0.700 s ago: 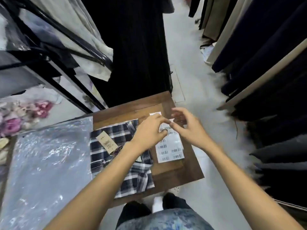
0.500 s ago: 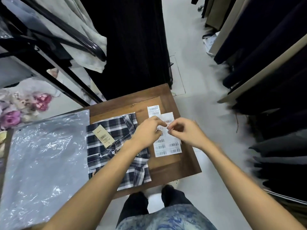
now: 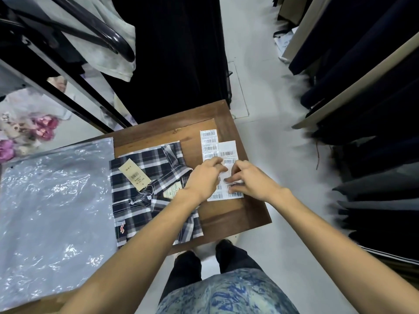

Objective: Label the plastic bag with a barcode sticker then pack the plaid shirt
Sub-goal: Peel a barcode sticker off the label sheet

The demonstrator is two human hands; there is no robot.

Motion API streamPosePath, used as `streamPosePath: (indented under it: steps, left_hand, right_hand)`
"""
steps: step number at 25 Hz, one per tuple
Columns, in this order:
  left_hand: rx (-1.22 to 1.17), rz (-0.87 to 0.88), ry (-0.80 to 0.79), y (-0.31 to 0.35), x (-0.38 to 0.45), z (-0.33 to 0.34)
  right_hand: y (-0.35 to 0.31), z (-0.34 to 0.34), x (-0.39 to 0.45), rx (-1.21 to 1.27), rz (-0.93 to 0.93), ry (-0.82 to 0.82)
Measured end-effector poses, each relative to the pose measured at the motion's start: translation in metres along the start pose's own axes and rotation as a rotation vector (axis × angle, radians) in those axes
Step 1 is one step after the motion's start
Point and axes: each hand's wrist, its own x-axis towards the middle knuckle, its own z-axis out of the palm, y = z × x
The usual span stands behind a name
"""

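Head view is showing both hands working at the sticker sheet (image 3: 229, 155) lying on the table (image 3: 235, 214): the left hand (image 3: 205, 177) is pressing it with curled fingers, the right hand (image 3: 249, 180) is pinching its edge. Beside them the plaid shirt (image 3: 145, 200) is lying folded, touching the plastic bag (image 3: 54, 214).

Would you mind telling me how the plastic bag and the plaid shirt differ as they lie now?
The plastic bag is clear, glossy and crinkled; the plaid shirt is dark checked cloth. The bag looks larger than the folded shirt. The shirt carries a tan hang tag; the bag shows no sticker. Both lie flat, side by side.
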Motion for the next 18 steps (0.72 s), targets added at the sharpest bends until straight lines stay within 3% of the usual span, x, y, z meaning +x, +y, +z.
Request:
streamPosePath:
  steps: [11,18]
  left_hand:
    - [-0.010,0.067,-0.086,-0.012,0.000,-0.002]
    - [-0.052,0.097,-0.050,-0.015,0.000,-0.001]
  right_hand:
    - [-0.009,-0.004,0.005,-0.011,0.022,-0.053]
    - [-0.008,0.003,0.007,-0.013,0.056,-0.006]
